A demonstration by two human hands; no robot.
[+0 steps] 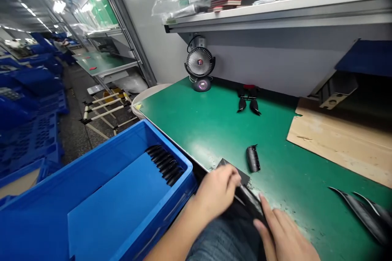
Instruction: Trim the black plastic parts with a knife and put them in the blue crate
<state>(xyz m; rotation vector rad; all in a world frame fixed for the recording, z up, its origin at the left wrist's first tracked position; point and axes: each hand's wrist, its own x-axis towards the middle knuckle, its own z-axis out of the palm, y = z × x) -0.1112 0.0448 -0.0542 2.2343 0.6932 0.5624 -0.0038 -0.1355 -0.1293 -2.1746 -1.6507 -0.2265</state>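
Observation:
Both my hands are on a long black plastic part (252, 203) at the near edge of the green bench. My left hand (222, 185) is closed at its far end, fingers pinched together and slightly blurred. My right hand (283, 230) grips the near end, with thumb and forefinger on either side. Under the left fingertips lies a dark flat square pad (245, 177). Just beyond, a small curved black piece (252, 158) rests on the bench. Two long pointed black parts (361, 212) lie to the right of my right hand.
A blue crate (122, 142) on the left holds a row of black parts (165, 163). On the green bench (208, 122) stand a small fan (200, 63) and two black pieces (248, 104). Cardboard (339, 142) lies right, below a shelf (275, 12). Dark shavings lie near my hands.

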